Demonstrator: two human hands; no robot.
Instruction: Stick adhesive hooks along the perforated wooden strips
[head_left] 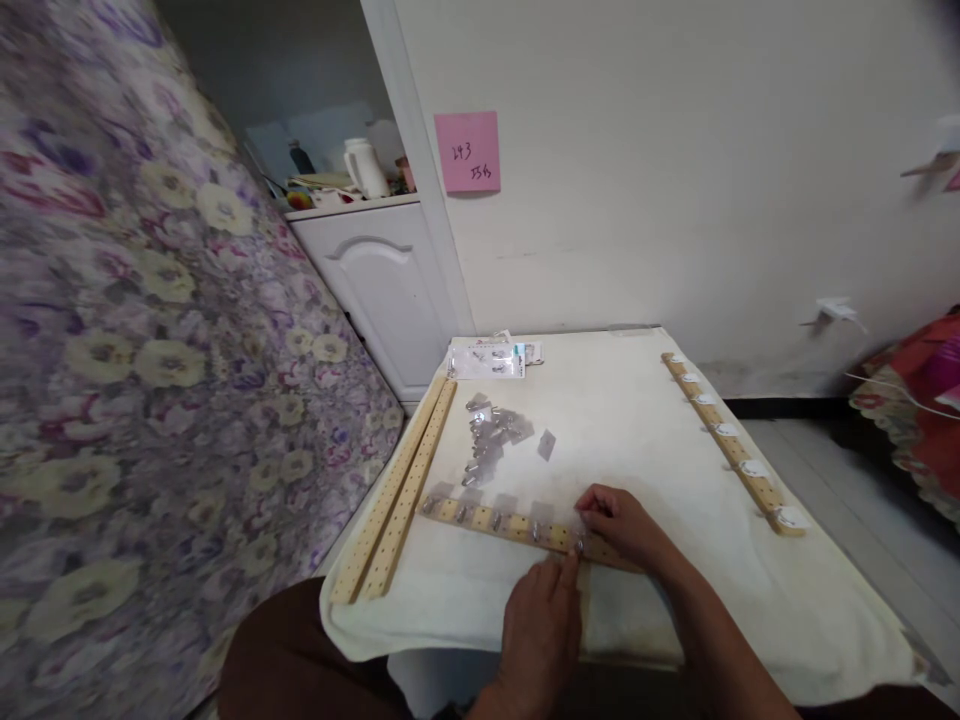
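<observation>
While touching 1 clip (pixel 580 546) on the strip (pixel 517 522), near the table's (pixel 427 585) front edge, with the left hand (pixel 544 612), curling the right hand (pixel 616 520) just beside, not being able to tell if gripping with either; ideally pressing evenly, aligning with the other 4 clips (pixel 497 520).

A pink note (pixel 468 152) (handwritten), a white jug (pixel 366 170), floral curtain (pixel 165 330).

Strip (pixel 517 523): pale wood, drilled with holes, lying flat. Five clips (pixel 498 519), metal with clear tabs, spaced along strip.
</observation>
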